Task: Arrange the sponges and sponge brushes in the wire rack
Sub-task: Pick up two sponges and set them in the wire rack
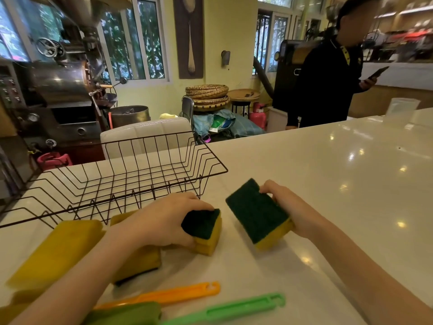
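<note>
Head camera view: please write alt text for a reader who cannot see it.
Two bare hands each grip a green-topped yellow sponge, the left hand on one and the right hand on another, on a white counter. An empty wire rack stands behind; more sponges, an orange brush and a green brush lie nearer.

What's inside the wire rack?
Nothing can be seen inside the wire rack; only the counter shows through its wires. The sponges lie outside. The left hand covers a bit of its front.
</note>
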Tool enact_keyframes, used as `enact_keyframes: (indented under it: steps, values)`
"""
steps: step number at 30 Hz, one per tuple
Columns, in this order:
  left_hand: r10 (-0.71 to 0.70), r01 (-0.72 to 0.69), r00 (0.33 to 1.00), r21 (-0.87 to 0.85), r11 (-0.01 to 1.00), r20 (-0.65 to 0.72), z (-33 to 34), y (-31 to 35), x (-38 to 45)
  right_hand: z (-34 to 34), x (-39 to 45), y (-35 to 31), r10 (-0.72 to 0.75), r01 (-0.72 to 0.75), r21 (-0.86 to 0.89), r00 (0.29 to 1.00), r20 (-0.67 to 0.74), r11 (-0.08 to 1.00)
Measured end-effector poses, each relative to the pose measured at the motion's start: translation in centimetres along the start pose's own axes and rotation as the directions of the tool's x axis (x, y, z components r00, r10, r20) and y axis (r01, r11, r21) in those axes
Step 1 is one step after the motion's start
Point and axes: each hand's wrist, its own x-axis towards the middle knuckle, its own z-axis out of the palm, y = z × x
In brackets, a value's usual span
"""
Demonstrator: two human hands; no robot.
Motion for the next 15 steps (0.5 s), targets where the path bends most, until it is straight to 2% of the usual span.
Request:
enact_keyframes:
  steps: [3, 9, 15]
  values:
    - [-0.039, 0.040, 0.999, 0.013, 0.999, -0.027, 0.4, -0.2, 0.1, 0.3, 0.2, 0.3, 0.030, -0.031, -0.219, 1.000, -0.009, 0.975]
    - [-0.101, 0.102, 0.991, 0.002, 0.995, -0.086, 0.9, 0.2, 0.0, 0.3, 0.8, 0.9, -0.168, 0.142, -0.282, 0.983, -0.070, 0.949]
    - [-0.173, 0.181, 0.976, 0.051, 0.982, -0.129, 0.8, 1.5, 0.2, 0.5, 0.8, 1.5, -0.344, 0.258, -0.497, 0.935, -0.088, 0.828]
